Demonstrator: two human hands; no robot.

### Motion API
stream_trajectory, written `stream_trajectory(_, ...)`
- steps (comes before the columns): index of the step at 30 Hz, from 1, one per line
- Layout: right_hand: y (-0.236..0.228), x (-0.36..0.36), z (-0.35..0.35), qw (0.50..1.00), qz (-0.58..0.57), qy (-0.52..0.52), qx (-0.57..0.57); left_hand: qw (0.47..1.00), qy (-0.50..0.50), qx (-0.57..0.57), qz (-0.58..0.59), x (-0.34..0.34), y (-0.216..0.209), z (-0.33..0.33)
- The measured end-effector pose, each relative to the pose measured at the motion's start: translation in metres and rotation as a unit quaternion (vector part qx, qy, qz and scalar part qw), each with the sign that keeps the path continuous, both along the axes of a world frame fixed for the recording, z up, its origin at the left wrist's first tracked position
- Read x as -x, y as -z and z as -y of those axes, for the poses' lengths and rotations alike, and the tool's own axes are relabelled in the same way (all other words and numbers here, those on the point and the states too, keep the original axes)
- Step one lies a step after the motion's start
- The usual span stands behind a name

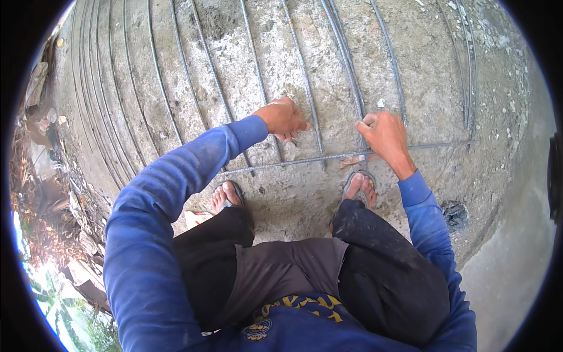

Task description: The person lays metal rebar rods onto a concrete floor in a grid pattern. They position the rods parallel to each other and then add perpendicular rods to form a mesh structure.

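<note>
Your left hand (284,118) and right hand (382,134) grip rebar rods (305,88) where a cross bar (328,157) lies over them on the concrete floor (428,88), sandalled feet (359,186) just behind.

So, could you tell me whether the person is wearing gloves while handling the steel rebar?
No, both the left hand and the right hand are bare as they grip the rebar laid over the concrete floor.

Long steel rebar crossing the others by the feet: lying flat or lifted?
Lying flat: the crosswise steel rebar rests across the lengthwise bars; right hand grips at one crossing, left hand rests nearby.
</note>
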State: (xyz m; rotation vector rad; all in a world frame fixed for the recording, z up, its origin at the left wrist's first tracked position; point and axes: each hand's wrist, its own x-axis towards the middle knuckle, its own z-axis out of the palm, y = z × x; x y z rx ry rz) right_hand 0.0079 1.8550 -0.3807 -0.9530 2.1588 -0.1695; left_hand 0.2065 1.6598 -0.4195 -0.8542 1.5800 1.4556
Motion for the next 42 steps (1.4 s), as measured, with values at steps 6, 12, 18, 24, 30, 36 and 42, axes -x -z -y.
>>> stream_trajectory(6,-0.001,-0.008,0.002,0.998,-0.037,0.042,-0.029,0.999,-0.045,-0.003,0.011,0.004,-0.005,-0.004)
stream_trajectory(12,-0.007,-0.006,0.002,0.997,-0.035,0.06,-0.022,0.99,-0.016,0.138,0.008,0.034,0.0,-0.01)
stream_trajectory(18,-0.008,0.005,0.003,0.998,-0.013,0.049,-0.045,0.983,-0.032,0.182,-0.019,0.03,0.013,-0.019)
stream_trajectory(24,-0.003,0.066,-0.019,0.98,0.044,0.184,0.061,0.98,0.033,0.197,-0.019,0.036,-0.002,-0.012)
stream_trajectory(30,0.004,0.057,-0.029,0.992,0.056,0.106,0.046,0.961,-0.069,0.24,-0.12,0.079,-0.026,0.001)
stream_trajectory(36,0.024,0.019,-0.015,0.988,0.085,0.098,0.085,0.919,-0.261,0.257,-0.145,0.111,-0.022,0.005)
stream_trajectory(42,0.019,0.008,0.001,0.994,-0.037,0.04,0.099,0.932,-0.228,0.264,-0.101,0.125,-0.023,-0.007)
